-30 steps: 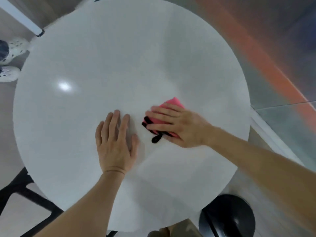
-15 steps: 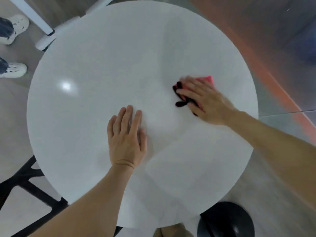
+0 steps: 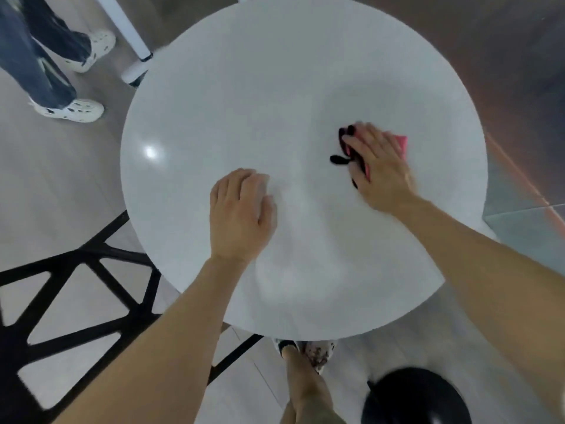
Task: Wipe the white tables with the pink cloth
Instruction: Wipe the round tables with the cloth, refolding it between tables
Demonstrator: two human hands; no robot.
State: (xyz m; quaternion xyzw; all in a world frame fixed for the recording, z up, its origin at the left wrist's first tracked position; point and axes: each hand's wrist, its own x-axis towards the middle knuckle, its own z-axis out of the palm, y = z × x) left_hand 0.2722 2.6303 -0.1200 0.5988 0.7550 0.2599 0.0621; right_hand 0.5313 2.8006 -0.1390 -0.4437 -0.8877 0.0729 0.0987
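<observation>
Right hand (image 3: 380, 169) flat on pink cloth (image 3: 401, 145), white table (image 3: 275, 96).

The left hand (image 3: 241, 215) and the right hand (image 3: 379, 169) are both bare. Behind each hand is a long bare arm, the left forearm (image 3: 171, 325) and the right forearm (image 3: 489, 270), uncovered right to the edge of the view. Far below the hands, between them, is one bare lower leg (image 3: 305, 390). Its foot wears a light shoe with dark speckles (image 3: 319, 354). A bit of brownish-green shorts cloth (image 3: 324, 419) covers the top of the leg.

Glossy smooth white table (image 3: 275, 87); soft pink cloth (image 3: 402, 145).
</observation>
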